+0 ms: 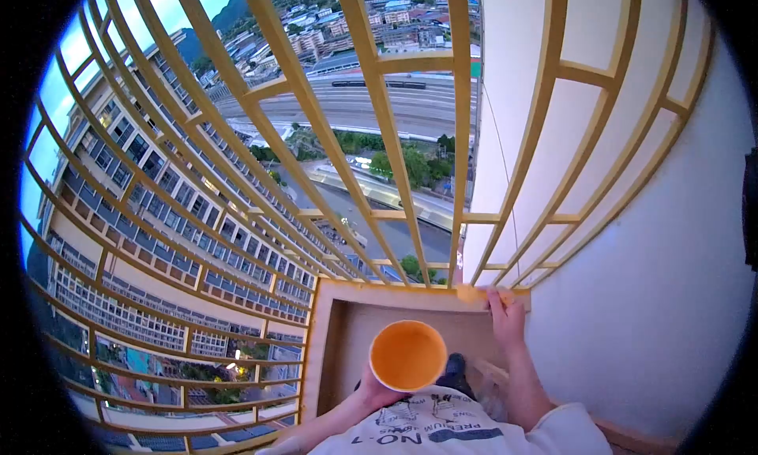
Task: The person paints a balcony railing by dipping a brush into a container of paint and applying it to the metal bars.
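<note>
In my left hand (377, 390) is a white-rimmed round tub (408, 355) with an orange inside, held in front of my shirt. My fingers wrap its lower side and are partly hidden by it. My right hand (505, 317) is closed on a small brush (474, 293) with an orange-yellow head pointing left. It is at the foot of the yellow railing (458, 218), close to the ledge; whether the bristles touch a bar I cannot tell. What fills the tub looks smooth and orange, like paint.
Yellow bars curve up in front and along the left. A pale wall (632, 297) stands close on the right. The ledge (395, 291) runs below the bars, with my dark shoe (455, 368) inside it. Beyond lie a tall building (158, 186) and rail tracks (395, 111) far below.
</note>
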